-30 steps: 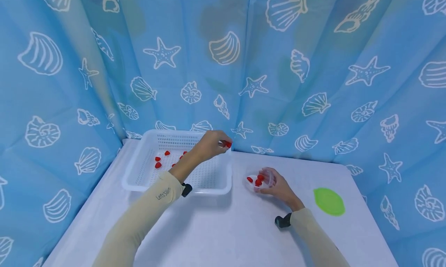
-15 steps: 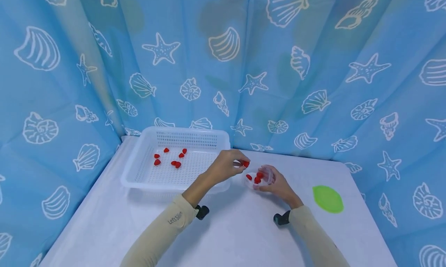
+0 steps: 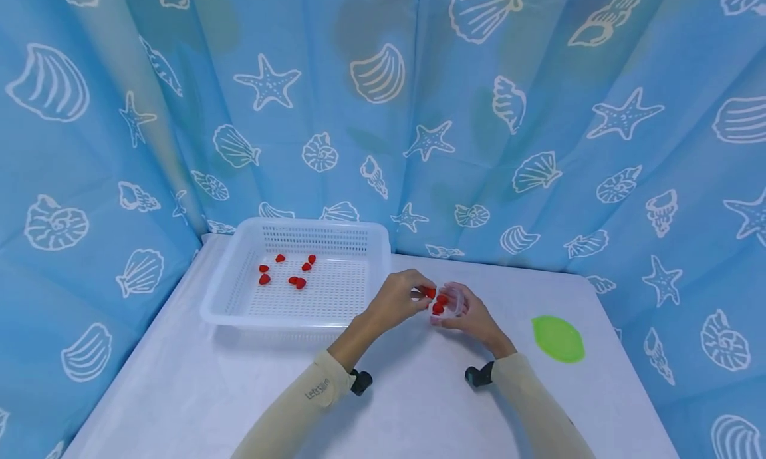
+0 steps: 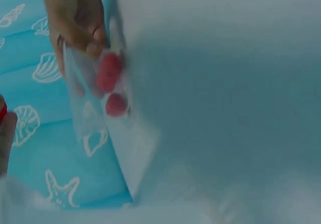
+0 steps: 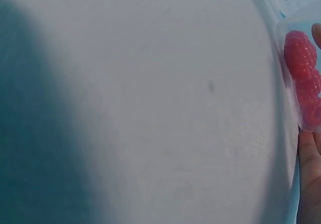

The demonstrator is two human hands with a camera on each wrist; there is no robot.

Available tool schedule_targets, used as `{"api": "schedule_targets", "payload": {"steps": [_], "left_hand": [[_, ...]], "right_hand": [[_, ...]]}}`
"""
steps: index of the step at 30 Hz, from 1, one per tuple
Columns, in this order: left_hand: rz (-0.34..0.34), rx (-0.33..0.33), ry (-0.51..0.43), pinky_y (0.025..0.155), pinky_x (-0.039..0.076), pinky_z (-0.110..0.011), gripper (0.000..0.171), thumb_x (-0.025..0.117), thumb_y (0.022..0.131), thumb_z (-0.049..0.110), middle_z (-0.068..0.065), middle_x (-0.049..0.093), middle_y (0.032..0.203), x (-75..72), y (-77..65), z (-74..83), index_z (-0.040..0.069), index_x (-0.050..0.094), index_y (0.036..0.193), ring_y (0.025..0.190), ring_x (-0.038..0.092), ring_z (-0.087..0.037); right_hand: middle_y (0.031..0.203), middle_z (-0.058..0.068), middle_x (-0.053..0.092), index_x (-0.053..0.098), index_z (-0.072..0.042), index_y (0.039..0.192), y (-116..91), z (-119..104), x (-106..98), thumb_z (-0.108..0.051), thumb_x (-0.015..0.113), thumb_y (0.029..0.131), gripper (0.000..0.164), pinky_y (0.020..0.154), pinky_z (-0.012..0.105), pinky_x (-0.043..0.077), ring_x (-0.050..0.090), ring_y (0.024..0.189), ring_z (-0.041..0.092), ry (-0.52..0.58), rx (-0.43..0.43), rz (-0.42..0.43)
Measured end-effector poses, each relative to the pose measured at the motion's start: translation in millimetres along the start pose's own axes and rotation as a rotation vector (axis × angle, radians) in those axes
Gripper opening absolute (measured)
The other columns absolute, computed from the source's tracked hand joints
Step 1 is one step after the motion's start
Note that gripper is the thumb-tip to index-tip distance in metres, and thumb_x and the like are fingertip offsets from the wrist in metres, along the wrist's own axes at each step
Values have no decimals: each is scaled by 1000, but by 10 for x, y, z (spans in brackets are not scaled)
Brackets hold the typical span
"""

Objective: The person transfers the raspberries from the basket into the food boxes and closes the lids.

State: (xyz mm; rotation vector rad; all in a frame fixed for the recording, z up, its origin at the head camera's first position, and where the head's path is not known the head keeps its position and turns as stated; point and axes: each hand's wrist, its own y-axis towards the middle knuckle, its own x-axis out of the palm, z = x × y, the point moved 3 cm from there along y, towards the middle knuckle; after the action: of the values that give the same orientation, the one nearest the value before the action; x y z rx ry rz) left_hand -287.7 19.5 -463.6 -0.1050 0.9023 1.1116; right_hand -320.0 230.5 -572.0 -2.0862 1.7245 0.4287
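In the head view my left hand (image 3: 393,302) pinches a red raspberry (image 3: 430,292) between thumb and fingertips, right at the left rim of a small clear plastic container (image 3: 457,305). My right hand (image 3: 476,320) grips that container from its right side, fingers curled round the wall. Several raspberries (image 5: 301,58) lie in it, bumpy and red in the right wrist view. The left wrist view shows the container's see-through wall (image 4: 83,113) with the right hand's thumb over its edge; a bit of the pinched raspberry (image 4: 2,109) shows at the left border.
A white perforated plastic basket (image 3: 353,320) stands at the back left of the table (image 3: 419,406), with several raspberries (image 3: 264,279) scattered on its floor. To the right lies a flat green lid (image 3: 558,339). A blue shell-print curtain (image 3: 335,106) encloses the back and sides.
My left hand has carried its raspberry rightward and down from above the basket's right end to the container's rim. The right hand keeps its hold on the container, nearly in place.
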Motion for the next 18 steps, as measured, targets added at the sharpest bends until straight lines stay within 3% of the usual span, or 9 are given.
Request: {"api": "schedule_targets", "payload": {"steps": [6,12,18], "left_hand": [[52,-33,129,79,50,-13,33,79,82,11,-2,67,106,219,8,71,8,72,115,92,64,-11],[104,-87,82,80,50,-14,31,76,84,9,-6,68,105,392,7,64,5,71,114,93,64,-13],[107,-148,13,80,51,-15,31,74,85,7,-6,67,108,525,-8,-40,5,70,116,93,64,-13]], "right_hand": [[144,3,44,38,-28,144,1,-12,6,-34,92,63,97,97,50,47,41,129,28,-14,18,13],[146,4,43,38,-26,145,-4,-28,1,-30,90,67,95,101,50,43,41,130,29,-29,11,10],[144,2,45,39,-28,145,-28,-19,-55,-33,92,64,97,98,51,45,41,129,28,-52,-6,-8]]}}
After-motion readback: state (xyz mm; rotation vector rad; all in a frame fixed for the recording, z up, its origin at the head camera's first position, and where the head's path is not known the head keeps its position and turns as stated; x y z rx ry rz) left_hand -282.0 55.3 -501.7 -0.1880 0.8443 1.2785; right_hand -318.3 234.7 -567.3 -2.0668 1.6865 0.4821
